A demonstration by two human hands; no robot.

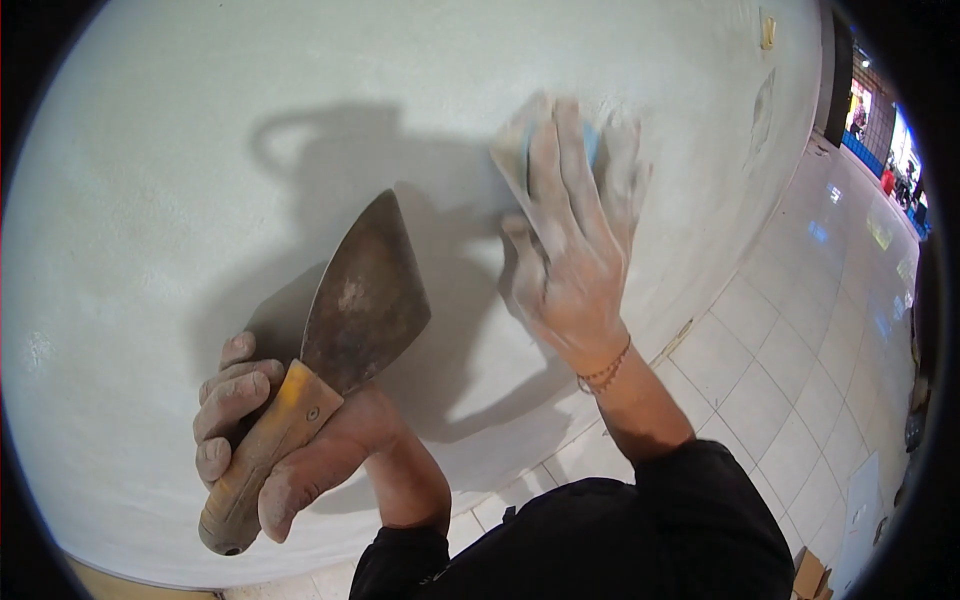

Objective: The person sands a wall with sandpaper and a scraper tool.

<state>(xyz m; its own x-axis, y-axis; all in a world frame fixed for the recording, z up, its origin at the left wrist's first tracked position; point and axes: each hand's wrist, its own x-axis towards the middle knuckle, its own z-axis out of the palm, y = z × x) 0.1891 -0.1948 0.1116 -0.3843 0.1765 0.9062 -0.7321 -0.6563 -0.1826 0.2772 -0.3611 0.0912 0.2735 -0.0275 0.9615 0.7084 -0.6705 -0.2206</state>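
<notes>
My left hand point(330, 460) is closed around the worn yellow-brown wooden handle of a putty knife point(368, 290), its broad, darkened metal blade tilted up in front of the wall point(180, 180). Pale dust coats the fingers. My right hand point(575, 230), whitened with powder, presses a pale flat pad with a light-blue patch point(512, 150) to the wall, fingers stretched over it. The fingers mostly cover the pad and are slightly blurred, so its exact kind is unclear. Shadows of both hands and the knife fall across the wall.
A light tiled floor point(790, 350) runs along the wall's foot on the right. Near the wall's far right edge are a small yellowish fitting point(767, 30) and a rough grey patch point(761, 115). Pieces of brown cardboard point(810, 575) lie at the lower right.
</notes>
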